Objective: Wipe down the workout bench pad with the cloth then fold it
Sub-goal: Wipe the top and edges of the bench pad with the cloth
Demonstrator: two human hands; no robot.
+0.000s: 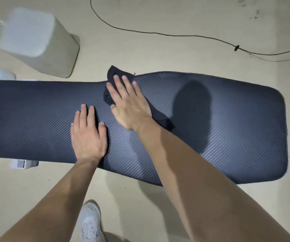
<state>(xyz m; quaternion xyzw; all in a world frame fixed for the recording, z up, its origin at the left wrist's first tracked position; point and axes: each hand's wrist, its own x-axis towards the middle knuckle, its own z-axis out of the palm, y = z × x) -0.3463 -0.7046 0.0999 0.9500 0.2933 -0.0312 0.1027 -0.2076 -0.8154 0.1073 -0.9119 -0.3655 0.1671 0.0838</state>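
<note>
Resting flat-fingered on the bench pad (pixel 36 119), left hand (pixel 88 137) touches bare surface, right hand (pixel 130 109) presses the black cloth (pixel 114 72).

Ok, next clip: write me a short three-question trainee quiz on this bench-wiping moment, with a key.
1. True or false: the left hand is pressing the cloth.
2. Where does the cloth lie? A) draped over a chair B) on the bench pad, under the right hand C) on a shelf
3. Fill in: a thin black ___ runs across the floor beyond the pad.

Key: 1 false, the left hand rests flat on the bare pad. 2 B. 3 cable.
</note>
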